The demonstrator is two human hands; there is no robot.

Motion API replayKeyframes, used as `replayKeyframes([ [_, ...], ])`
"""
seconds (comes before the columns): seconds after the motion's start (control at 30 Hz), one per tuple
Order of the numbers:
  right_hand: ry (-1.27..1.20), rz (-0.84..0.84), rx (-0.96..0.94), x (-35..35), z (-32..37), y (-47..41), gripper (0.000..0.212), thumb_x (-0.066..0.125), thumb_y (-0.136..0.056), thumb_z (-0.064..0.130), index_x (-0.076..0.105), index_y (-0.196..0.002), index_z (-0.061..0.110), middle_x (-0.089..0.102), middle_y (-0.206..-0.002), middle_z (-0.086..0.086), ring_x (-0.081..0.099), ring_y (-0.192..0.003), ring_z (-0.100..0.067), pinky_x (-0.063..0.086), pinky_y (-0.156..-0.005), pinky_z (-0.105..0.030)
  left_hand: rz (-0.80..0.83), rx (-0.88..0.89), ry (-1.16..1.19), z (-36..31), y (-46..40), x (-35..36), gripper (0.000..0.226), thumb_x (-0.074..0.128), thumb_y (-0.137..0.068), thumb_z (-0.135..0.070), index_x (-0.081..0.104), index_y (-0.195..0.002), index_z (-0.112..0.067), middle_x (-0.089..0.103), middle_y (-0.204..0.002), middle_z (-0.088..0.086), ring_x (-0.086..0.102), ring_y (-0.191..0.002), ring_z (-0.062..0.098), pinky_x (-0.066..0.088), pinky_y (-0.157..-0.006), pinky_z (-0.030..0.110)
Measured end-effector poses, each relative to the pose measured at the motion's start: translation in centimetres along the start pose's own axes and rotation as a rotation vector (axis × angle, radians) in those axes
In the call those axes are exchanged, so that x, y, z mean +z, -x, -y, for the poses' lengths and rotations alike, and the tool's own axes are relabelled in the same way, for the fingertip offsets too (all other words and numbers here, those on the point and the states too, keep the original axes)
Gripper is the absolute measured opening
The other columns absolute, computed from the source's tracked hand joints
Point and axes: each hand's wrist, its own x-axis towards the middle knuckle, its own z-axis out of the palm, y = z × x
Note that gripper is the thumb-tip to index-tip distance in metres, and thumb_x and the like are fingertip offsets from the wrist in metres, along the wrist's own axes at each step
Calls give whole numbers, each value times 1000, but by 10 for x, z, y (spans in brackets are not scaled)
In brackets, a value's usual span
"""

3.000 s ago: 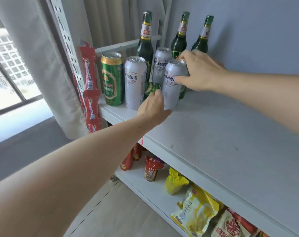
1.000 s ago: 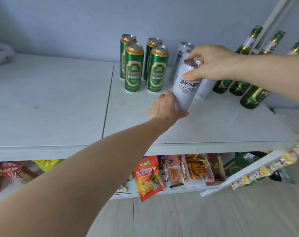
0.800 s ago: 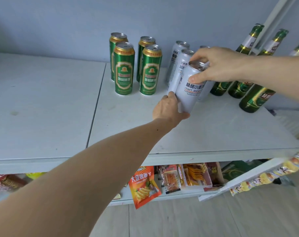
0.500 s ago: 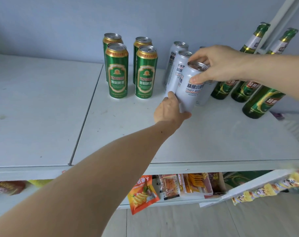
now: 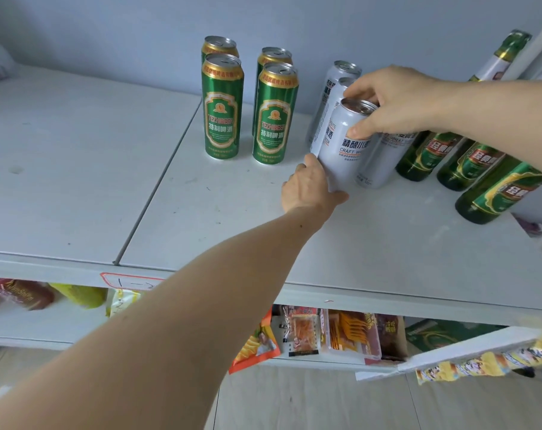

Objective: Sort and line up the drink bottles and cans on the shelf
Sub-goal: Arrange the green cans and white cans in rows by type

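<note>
Right hand [image 5: 397,102]: reaching in from the right, fingers and thumb curled over the top rim of the front silver can [image 5: 345,147], thumb on its near side.
Left hand [image 5: 308,189]: reaching in from the near side, curled against the bottom left of the same can, fingertips on its wall; how far round the far side, cannot tell.
Front silver can: tilted slightly, base at the shelf surface, nearest of the silver group; whether fully seated, cannot tell.
Other silver cans [image 5: 331,97]: two standing just behind and to the left, one behind the other, touching or nearly so; another [image 5: 384,156] just right of the held can, partly hidden under the right hand.
Green cans [image 5: 221,107]: four in a two-by-two block, left of the silver group, upright, a small gap between the two columns.
Green bottles [image 5: 468,164]: right of the silver cans, leaning in this wide view, three bodies in a row running toward the near right, necks cut off or hidden by the right forearm.
Shelf [image 5: 372,243]: white, two boards meeting at a seam left of the green cans; a red-framed label [image 5: 130,282] on the front edge.
Lower shelf: snack packets [image 5: 335,333] in red, orange and yellow, partly hidden.
</note>
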Motion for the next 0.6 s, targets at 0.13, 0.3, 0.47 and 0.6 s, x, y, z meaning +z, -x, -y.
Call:
replayKeyframes([
  [0.13, 21, 4, -14, 1, -1, -3, 72, 77, -76, 24, 46, -141, 26, 51, -142, 0, 48, -129, -22, 39, -107, -41, -30, -9, 4, 0, -2, 7, 66, 79, -70, -45, 39, -112, -11, 56, -114, 7, 56, -106, 30, 43, -86, 38],
  [0.3, 89, -7, -35, 2, -4, -1, 70, 75, -75, 29, 46, -139, 28, 54, -137, -2, 51, -124, -26, 42, -103, -41, -39, 8, -34, 1, -2, 10, 69, 78, -70, -48, 38, -113, -11, 55, -113, 7, 55, -106, 29, 41, -86, 38],
  [0.47, 102, -33, -58, 1, -5, 6, 68, 78, -71, 36, 52, -133, 26, 58, -130, -1, 53, -119, -25, 44, -101, -40, -41, 41, -124, 3, -1, 9, 65, 75, -72, -50, 37, -109, -12, 60, -109, 7, 56, -103, 30, 37, -81, 36],
  [0.6, 89, -66, -45, 2, -7, 5, 69, 77, -71, 41, 53, -132, 22, 59, -128, -2, 52, -119, -25, 44, -99, -35, 24, 71, -87, 2, -5, 6, 59, 77, -75, -43, 39, -107, -11, 61, -107, 8, 57, -100, 32, 37, -78, 35],
])
